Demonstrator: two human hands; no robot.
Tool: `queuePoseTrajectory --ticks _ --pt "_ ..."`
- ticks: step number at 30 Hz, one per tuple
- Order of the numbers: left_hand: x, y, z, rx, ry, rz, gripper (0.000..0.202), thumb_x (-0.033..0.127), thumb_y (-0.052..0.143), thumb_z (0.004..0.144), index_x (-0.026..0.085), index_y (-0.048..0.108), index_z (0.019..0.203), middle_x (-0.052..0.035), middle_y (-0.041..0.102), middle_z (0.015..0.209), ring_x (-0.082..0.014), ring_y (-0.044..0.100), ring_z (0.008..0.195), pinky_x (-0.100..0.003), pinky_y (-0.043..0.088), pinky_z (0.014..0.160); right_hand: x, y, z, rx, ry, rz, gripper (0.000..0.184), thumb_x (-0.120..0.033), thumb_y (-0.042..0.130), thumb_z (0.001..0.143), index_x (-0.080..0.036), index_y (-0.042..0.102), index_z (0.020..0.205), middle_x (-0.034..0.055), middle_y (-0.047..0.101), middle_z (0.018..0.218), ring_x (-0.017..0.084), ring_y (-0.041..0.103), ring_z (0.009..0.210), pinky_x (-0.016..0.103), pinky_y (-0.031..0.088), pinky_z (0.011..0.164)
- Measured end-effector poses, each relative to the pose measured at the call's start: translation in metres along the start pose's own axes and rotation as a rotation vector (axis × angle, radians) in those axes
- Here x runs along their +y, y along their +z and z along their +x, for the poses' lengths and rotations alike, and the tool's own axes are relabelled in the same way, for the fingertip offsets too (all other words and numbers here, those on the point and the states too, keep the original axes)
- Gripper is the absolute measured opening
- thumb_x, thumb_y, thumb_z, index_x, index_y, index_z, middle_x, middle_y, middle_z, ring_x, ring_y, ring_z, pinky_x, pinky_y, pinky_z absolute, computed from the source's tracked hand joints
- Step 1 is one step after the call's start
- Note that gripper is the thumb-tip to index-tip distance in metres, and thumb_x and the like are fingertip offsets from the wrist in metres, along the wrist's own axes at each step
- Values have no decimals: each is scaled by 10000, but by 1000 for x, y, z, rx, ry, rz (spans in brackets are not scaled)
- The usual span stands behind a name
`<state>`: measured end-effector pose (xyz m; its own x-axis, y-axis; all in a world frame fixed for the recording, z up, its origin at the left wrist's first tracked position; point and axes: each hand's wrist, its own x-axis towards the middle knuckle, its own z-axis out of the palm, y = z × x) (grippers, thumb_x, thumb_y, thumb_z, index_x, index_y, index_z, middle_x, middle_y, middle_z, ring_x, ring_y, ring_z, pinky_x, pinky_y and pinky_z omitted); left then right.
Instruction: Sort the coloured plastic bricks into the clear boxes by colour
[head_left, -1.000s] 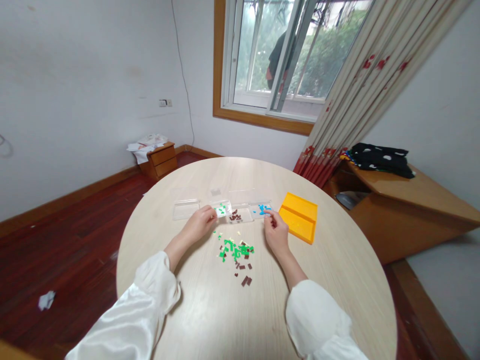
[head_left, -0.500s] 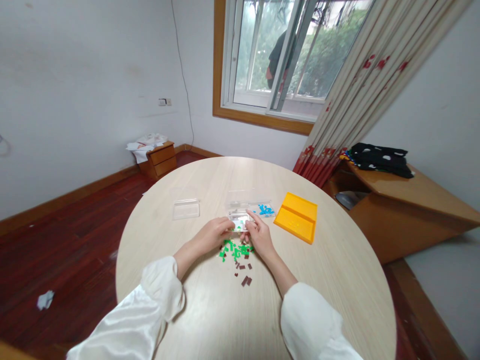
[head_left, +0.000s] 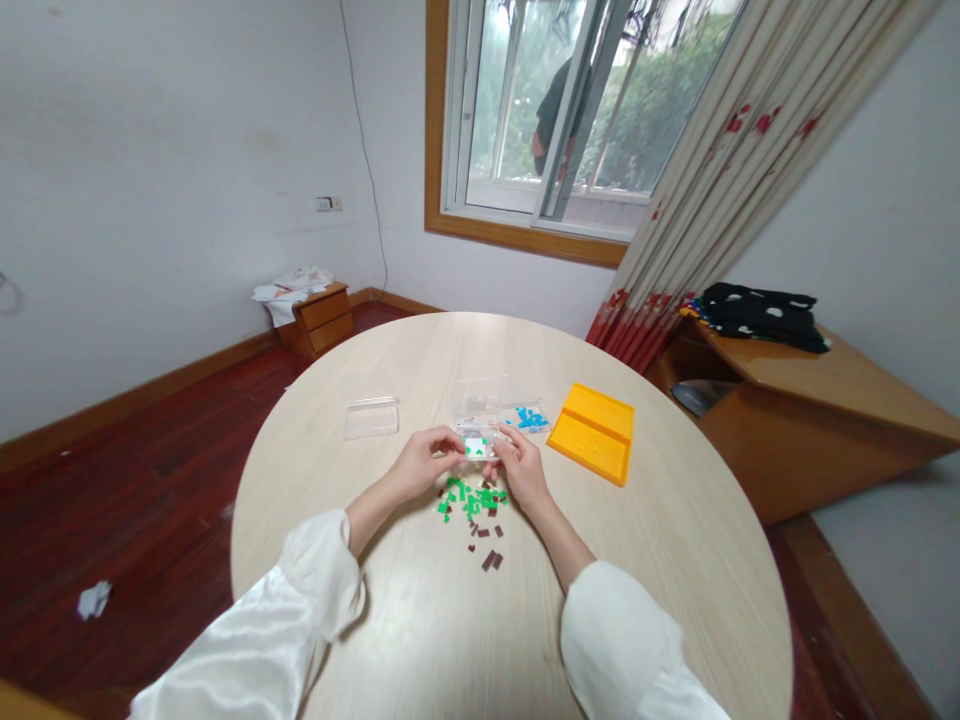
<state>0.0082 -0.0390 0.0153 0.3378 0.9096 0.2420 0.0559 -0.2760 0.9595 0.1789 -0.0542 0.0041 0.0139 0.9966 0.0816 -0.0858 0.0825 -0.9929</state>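
My left hand (head_left: 421,462) and my right hand (head_left: 520,468) both grip a small clear plastic box (head_left: 477,444) with green pieces in it, held just above the round table (head_left: 420,620). Directly under the box lies a loose pile of small green and brown pieces (head_left: 472,505). Behind the held box stand a clear box with brown pieces, mostly hidden, and a clear box with blue pieces (head_left: 529,417). An empty clear box (head_left: 370,418) sits to the left.
A yellow tray (head_left: 595,432) lies on the table to the right of the boxes. A wooden bench with dark clothes (head_left: 761,315) stands beyond the table at right. A small wooden cabinet (head_left: 322,318) is by the far wall, under a window.
My left hand drew the box with green pieces from the row toward me. My right hand left the blue box and joined it, and both now hold the box lifted over the pile.
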Motion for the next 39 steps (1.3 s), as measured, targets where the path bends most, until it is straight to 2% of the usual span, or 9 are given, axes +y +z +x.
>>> queuePoseTrajectory --ticks 8,14,26,29,31,34,37,39 --pt "1 -8 6 110 -61 -134 245 308 761 566 136 612 656 -2 612 638 -114 554 595 -242 445 598 3 -5 2 75 -61 -11 528 -452 582 728 -136 539 1149 -24 588 484 149 519 392 264 401 399" --pt "-6 -9 7 13 -127 -172 277 317 783 551 125 619 664 0 611 605 -98 544 553 -234 435 571 5 -9 4 110 -100 -16 557 -488 577 739 -140 531 1172 -14 591 485 154 516 398 274 404 409" --pt "-7 -7 5 -23 -172 -208 284 299 785 563 114 611 691 -7 627 622 -109 586 576 -244 452 611 5 -6 3 118 -102 7 557 -481 573 740 -138 528 1176 -19 574 487 155 512 408 269 392 408" --pt "-6 -6 5 -15 -202 -241 333 332 786 569 110 622 756 -17 638 649 -116 596 588 -252 463 620 4 -5 2 108 -103 -3 528 -480 562 746 -149 546 1158 -19 570 487 150 506 408 269 385 409" --pt "-4 -6 5 -16 -227 -285 409 360 783 580 102 634 862 -34 656 707 -118 603 615 -254 470 636 3 -4 1 96 -107 -3 514 -475 558 748 -153 555 1148 -21 560 483 145 494 404 265 375 408" --pt "-2 -5 3 -82 -263 -334 508 416 754 622 91 630 992 -57 668 769 -114 601 617 -249 474 620 2 -3 -1 57 -110 -21 487 -467 546 758 -165 562 1140 -19 563 505 138 479 406 264 365 411" --pt "-4 -4 3 -169 -280 -342 485 442 736 643 76 648 949 -61 666 739 -111 600 589 -240 479 591 5 -2 -1 23 -108 -69 461 -458 527 774 -169 563 1132 -11 573 548 141 491 429 265 373 421" --pt "-7 -4 3 -178 -293 -353 457 435 748 631 75 652 894 -54 661 701 -118 612 587 -243 495 596 6 -2 -1 47 -150 -119 436 -437 514 789 -167 554 1130 0 585 600 155 538 508 270 415 475"
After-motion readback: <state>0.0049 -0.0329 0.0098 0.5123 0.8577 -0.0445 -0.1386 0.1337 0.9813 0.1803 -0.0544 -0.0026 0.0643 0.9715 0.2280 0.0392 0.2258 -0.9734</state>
